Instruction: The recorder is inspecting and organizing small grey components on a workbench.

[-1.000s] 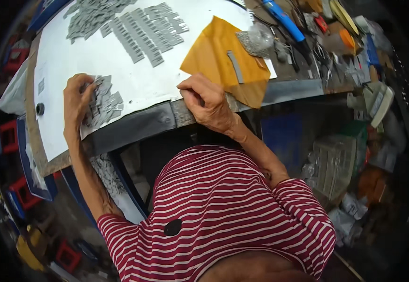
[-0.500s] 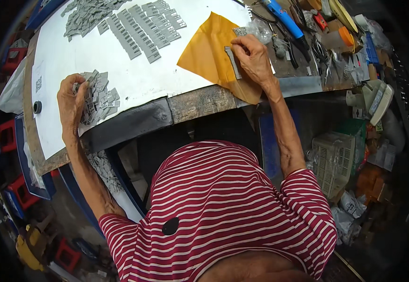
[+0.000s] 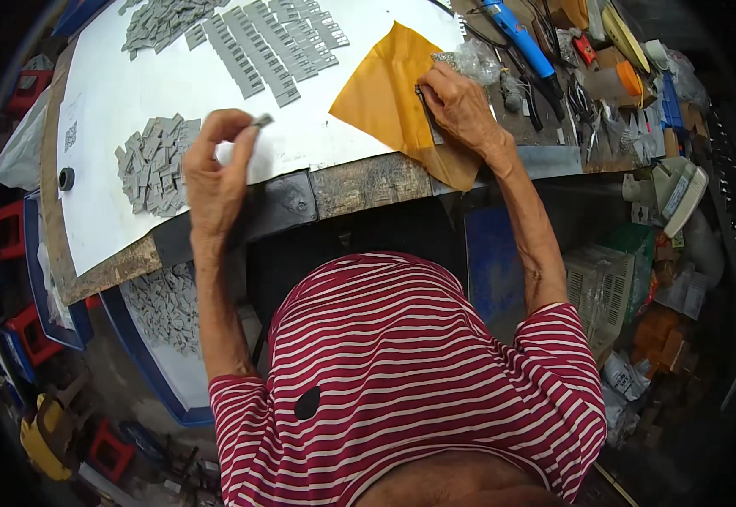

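My left hand (image 3: 218, 169) is above the white work surface, pinching a small grey metal piece (image 3: 262, 121) between thumb and fingertips. Just left of it lies a loose pile of flat grey metal pieces (image 3: 150, 169). At the right, my right hand (image 3: 465, 108) is closed at the upper end of a narrow grey strip (image 3: 429, 118), its fingertips partly hiding it. The strip lies over an orange-yellow sheet (image 3: 380, 89) that drapes over the table's front edge. Farther back, similar grey pieces lie in overlapping rows (image 3: 254, 55).
Another grey pile (image 3: 169, 25) lies at the far left. A blue screwdriver-like power tool (image 3: 520, 38), clear plastic bags (image 3: 476, 61) and hand tools crowd the right side. Below the table's front edge (image 3: 368, 186), a blue tray (image 3: 152, 372) holds many grey pieces. A black ring (image 3: 66, 178) sits at left.
My left hand has moved right from the loose pile, a small grey piece now in its fingertips. My right hand stays at the strip, which now appears turned more on edge.
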Demonstrator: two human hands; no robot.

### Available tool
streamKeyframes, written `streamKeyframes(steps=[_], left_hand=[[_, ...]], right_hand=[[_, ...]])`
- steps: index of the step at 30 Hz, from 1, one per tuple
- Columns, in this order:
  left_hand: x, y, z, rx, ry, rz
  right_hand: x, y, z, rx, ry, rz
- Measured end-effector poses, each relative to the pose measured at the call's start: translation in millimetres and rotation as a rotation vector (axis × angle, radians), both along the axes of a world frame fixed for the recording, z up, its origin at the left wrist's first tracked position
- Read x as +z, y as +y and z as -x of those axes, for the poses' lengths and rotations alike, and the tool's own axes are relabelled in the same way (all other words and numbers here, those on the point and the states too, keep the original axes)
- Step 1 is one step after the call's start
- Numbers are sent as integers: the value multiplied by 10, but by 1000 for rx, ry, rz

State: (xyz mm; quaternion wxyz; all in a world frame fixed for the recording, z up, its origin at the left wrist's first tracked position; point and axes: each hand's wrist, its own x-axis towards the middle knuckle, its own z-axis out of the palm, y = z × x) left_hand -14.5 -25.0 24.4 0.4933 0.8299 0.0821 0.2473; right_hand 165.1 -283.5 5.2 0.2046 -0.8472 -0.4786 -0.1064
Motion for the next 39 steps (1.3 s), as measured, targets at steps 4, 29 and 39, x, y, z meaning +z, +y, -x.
streamKeyframes(steps=[4, 29, 39], left_hand=[[-105, -295, -67, -48, 18, 104], [-219, -490, -47, -59, 43, 261], [-230, -493, -49, -70, 82, 471]], right_hand=[[-35, -8, -57, 21, -36, 52], [-4, -40, -99, -39, 221, -167], [274, 111, 288, -89, 1601, -680]])
